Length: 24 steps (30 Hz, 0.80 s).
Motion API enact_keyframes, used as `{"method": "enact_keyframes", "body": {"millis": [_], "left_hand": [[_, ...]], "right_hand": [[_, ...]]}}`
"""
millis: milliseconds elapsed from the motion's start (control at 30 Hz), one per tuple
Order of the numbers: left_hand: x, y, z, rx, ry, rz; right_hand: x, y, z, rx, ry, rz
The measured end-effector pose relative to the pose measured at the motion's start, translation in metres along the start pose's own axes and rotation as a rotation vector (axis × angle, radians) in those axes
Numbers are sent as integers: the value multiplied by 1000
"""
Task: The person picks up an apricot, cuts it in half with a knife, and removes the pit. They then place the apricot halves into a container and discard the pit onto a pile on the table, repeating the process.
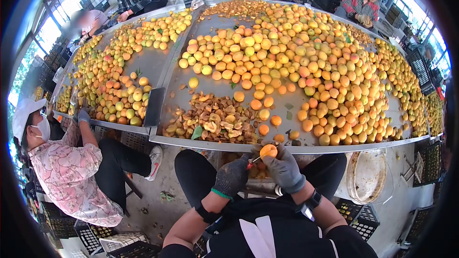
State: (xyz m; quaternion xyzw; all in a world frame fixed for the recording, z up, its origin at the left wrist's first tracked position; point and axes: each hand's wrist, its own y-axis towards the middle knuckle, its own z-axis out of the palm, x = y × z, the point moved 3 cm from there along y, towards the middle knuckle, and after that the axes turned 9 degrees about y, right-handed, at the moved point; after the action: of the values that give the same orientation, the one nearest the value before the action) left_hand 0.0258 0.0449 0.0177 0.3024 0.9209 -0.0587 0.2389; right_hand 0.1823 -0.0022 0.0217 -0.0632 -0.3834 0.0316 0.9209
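The black top (pixel 296 239) with white straps (pixel 257 238) lies nearest, and beyond it the left hand (pixel 231 177) curls closed round a red-handled tool (pixel 249 164) against the fruit (pixel 268 151), pinched by the part-closed right hand (pixel 286 169) just before the table (pixel 306 149), near cut pieces (pixel 215 119).

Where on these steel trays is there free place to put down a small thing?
Nearest: a small gap between the cut pieces and the large heap, with leaves in it. Wider: the left tray, between its fruit and the divider. Crowded: the large heap and the cut pieces.
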Motion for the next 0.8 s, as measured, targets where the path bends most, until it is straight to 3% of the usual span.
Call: {"method": "enact_keyframes", "body": {"millis": [100, 167, 200, 267, 467, 633, 800], "left_hand": [[-10, -3, -4, -40, 0, -69], [-9, -5, 1, -49, 11, -79], [-8, -5, 3, -58, 20, -86], [-5, -3, 0, -21, 56, -70], [0, -6, 11, -71, 76, -28], [-7, -5, 16, -38, 1, -62], [0, -7, 26, -128, 17, -1]], "right_hand": [[0, 2, 11, -25, 138, -32], [2, 4, 26, -50, 586, 89], [-1, 4, 18, -50, 586, 88], [-4, 7, -7, -28, -31, -69], [-1, 7, 1, -75, 470, 32], [-11, 8, -8, -96, 347, 117], [-18, 7, -18, -186, 265, 131]]}}
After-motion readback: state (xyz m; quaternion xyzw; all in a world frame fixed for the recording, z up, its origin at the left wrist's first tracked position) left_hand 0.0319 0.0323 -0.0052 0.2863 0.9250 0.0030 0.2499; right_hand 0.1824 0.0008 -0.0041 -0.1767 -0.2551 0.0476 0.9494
